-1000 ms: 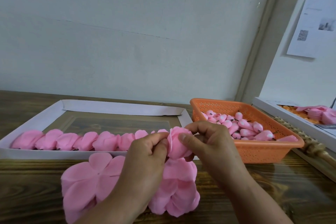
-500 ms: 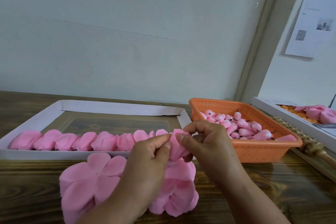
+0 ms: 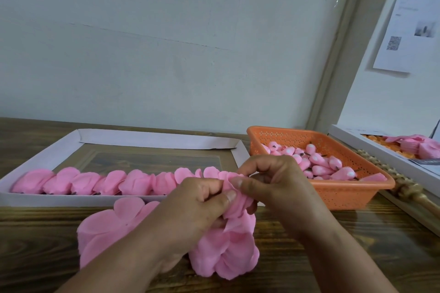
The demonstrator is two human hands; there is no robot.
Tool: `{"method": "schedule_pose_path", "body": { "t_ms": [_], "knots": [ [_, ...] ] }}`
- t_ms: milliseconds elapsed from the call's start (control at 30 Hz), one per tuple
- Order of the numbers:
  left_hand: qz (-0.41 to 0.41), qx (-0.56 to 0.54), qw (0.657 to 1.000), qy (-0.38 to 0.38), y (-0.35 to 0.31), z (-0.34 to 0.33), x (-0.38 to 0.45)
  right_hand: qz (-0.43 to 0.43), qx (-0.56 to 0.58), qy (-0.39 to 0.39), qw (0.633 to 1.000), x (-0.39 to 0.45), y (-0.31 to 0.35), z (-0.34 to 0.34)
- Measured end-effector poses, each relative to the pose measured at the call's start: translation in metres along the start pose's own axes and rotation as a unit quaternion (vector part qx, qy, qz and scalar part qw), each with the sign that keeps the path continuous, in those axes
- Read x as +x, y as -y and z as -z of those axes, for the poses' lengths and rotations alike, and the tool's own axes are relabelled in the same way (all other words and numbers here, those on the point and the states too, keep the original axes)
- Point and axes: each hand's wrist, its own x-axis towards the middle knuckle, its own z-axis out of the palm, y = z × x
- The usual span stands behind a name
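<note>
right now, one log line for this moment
left hand: pinches pink flower | right hand: pinches same flower | loose petals: on table below | white tray: row of flowers | orange basket: buds

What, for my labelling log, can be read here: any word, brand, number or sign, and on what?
No text reads clearly.
Wall sheet: printed lines, too blurred to read.
QR code on that sheet: a sign only, no words.
Dark strip on the white box: too small to read.

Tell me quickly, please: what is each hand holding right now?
Left hand: closed, pinching the pink petals.
Right hand: closed, pinching the same petals.
</note>
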Motion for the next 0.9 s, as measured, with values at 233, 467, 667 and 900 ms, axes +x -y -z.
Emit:
{"method": "schedule_pose_path", "body": {
  "t_ms": [233, 467, 667, 900],
  "knots": [
    [0.013, -0.109, 0.994, 0.005, -0.005, 0.000, -0.001, 0.017, 0.010, -0.022, 1.000, 0.002, 0.000, -0.006],
    [0.075, -0.273, 0.959, -0.016, -0.009, 0.006, 0.003, 0.027, 0.093, -0.064, 0.993, 0.004, -0.005, -0.004],
    [0.099, -0.385, 0.917, -0.035, -0.015, 0.018, 0.004, 0.180, -0.188, 0.052, 0.964, -0.005, -0.010, 0.010],
    [0.099, -0.384, 0.918, -0.006, -0.014, 0.015, 0.003, 0.220, -0.159, 0.081, 0.959, -0.002, -0.006, -0.006]
  ]
}}
